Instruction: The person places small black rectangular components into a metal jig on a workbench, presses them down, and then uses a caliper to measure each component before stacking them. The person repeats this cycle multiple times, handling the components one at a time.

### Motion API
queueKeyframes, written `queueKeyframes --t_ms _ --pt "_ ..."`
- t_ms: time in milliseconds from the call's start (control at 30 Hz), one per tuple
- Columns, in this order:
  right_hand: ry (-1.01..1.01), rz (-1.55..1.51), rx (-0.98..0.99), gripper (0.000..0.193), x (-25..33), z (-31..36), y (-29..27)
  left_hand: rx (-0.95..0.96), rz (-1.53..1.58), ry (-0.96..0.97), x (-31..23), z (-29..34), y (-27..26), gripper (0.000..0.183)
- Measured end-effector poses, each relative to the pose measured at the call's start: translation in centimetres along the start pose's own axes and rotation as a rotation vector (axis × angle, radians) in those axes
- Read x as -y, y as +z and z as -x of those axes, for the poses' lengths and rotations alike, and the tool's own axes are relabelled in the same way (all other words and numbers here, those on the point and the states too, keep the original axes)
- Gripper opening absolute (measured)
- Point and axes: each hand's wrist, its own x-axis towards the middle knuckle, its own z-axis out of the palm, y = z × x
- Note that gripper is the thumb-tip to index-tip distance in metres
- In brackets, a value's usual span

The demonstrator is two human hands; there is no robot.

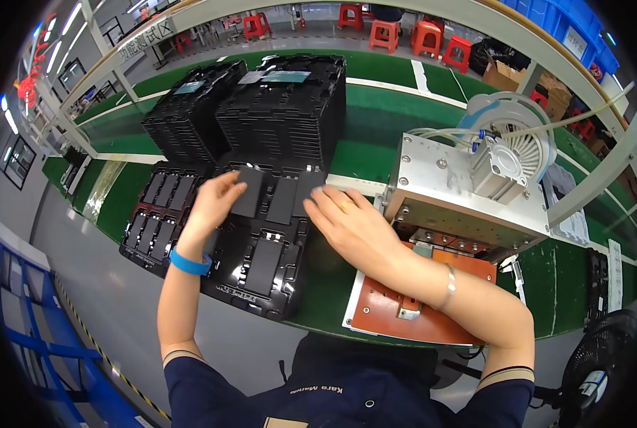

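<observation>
My left hand (217, 203), with a blue band at the wrist, pinches the left edge of a flat dark grey rectangular plate (250, 192) over a black moulded tray (222, 285). At the tray's far right corner, the fingertips of my right hand (354, 225) close on the edge of a similar plate (306, 187); its thumb is hidden. Between the two hands lies another dark plate (282, 200) in its pocket. One more plate (264, 265) sits nearer to me in the same tray.
Left of this tray lies another tray (136, 250) holding several dark plates. Two tall stacks of black trays (279, 118) (190, 107) stand behind. To my right is a metal fixture (432, 171) with an orange base (383, 314). A black fan (600, 364) stands at lower right.
</observation>
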Motion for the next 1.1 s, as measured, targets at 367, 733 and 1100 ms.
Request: queueKeyframes --t_ms 367,733,1100 --pt "-0.146 0.284 0.046 0.037 -0.9 -2.4 3.2 -0.06 -0.663 0.367 -4.4 1.7 2.2 0.04" --pt "0.135 0.207 -0.148 0.031 1.6 14.0 -10.5 0.034 -0.865 0.376 -8.0 4.1 0.7 0.045" --pt "0.642 -0.296 -0.029 0.031 1.5 17.3 -10.2 0.75 -0.377 1.104 -18.9 8.6 12.6 0.055"
